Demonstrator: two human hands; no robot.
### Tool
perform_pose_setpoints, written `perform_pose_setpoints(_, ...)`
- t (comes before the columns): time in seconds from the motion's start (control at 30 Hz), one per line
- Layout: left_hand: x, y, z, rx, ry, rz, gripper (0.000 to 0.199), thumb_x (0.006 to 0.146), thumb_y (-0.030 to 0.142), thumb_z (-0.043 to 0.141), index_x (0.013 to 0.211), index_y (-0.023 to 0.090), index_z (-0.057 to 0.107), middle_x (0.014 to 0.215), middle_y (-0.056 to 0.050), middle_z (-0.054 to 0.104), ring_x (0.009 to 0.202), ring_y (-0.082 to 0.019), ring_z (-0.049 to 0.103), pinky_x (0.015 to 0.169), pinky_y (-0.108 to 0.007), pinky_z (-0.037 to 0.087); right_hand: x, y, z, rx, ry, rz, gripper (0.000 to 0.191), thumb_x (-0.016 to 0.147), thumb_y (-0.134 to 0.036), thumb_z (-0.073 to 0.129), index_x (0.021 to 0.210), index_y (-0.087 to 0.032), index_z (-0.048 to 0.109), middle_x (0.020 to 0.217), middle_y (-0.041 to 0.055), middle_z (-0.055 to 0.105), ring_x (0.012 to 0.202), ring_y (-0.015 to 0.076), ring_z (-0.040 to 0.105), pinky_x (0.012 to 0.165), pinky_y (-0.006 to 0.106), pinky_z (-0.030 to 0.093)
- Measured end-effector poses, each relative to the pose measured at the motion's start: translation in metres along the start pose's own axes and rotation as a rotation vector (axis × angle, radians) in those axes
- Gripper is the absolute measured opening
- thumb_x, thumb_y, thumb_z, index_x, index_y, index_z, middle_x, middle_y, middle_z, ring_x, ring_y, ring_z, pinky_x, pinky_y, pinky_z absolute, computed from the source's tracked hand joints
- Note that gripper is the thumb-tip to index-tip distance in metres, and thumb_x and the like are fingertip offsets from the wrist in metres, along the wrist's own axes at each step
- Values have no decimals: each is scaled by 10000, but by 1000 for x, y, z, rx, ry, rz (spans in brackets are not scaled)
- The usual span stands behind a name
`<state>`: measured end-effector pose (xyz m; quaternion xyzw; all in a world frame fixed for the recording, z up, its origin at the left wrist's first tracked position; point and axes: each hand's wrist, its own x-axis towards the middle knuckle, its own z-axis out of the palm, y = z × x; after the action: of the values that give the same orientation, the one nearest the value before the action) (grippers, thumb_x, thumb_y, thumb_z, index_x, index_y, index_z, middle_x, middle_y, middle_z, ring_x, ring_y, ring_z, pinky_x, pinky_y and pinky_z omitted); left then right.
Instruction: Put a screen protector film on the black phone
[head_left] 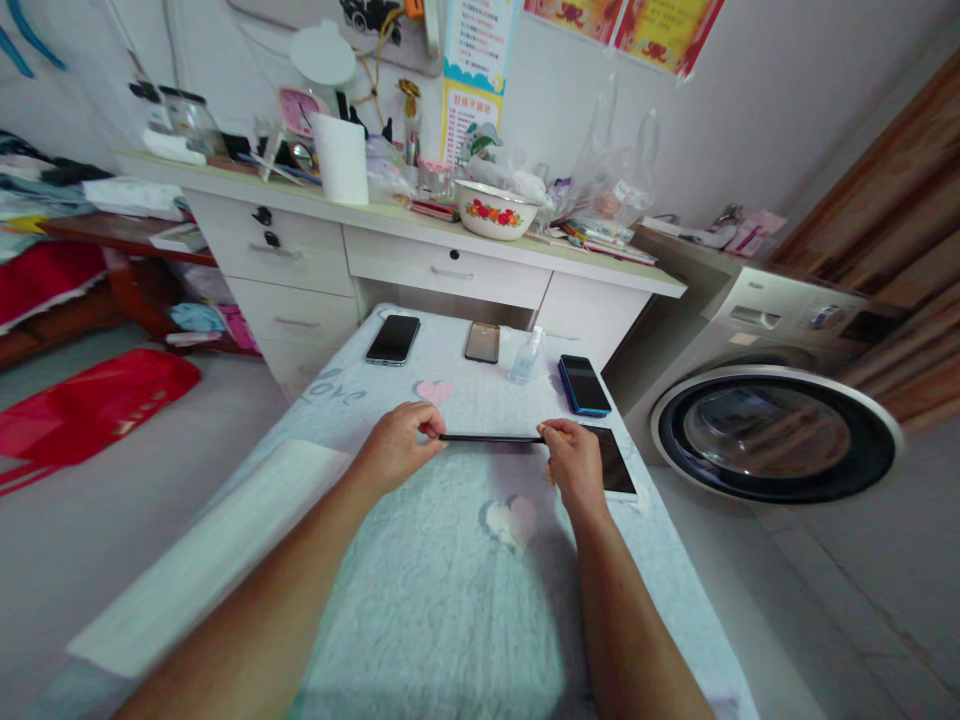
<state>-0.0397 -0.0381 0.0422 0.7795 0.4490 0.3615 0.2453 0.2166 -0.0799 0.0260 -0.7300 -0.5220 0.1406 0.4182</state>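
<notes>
A thin, flat black object (491,438) is held level above the cloth-covered table, seen edge-on, so its kind cannot be made out. My left hand (401,445) pinches its left end, and my right hand (574,460) grips the right end. Partly behind my right hand lies a white-framed tablet (616,462) with a dark screen. Further back are a blue-edged phone (583,385), a small clear spray bottle (526,357) standing upright, a brownish phone case (482,342) and a black-screened phone (393,339).
The table's pale cloth (435,590) has heart prints. A long white sheet (217,550) lies along its left side. Beyond stands a white desk (450,262) bearing a flowered enamel bowl (495,212) and a paper roll (341,160). A washing machine (772,300) is at the right.
</notes>
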Motion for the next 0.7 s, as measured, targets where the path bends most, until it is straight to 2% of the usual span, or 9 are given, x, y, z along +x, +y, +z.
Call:
perform_pose_setpoints(0.13,0,-2,0,23,-75,27,124,617,82,574,665,196,563,717,14,586,727,-144,553,710,-273,426,-3,-5,1,-14,-54,-1,301,761,-356,506,754,-148,723,542,28,617,525,157,578,510,233,394)
perform_pose_setpoints(0.27,-2,-5,3,65,-135,63,161,615,60,537,690,203,547,723,12,581,748,-153,543,711,-273,405,-6,-12,0,-119,-77,-55,234,753,-278,514,700,-181,720,604,36,657,601,166,611,559,234,405)
perform_pose_setpoints(0.5,-3,-8,8,150,-175,150,222,597,78,540,772,213,524,766,4,576,789,-176,503,705,-276,373,-8,-11,1,-413,-2,-176,215,779,-170,512,740,-169,724,775,102,688,689,176,617,628,247,395)
perform_pose_setpoints(0.7,-6,-11,10,150,-238,131,266,597,115,556,842,212,524,809,-3,573,821,-181,510,728,-279,383,-7,-8,2,-452,-64,-136,208,810,-176,512,777,-170,717,794,102,693,743,183,614,659,249,384)
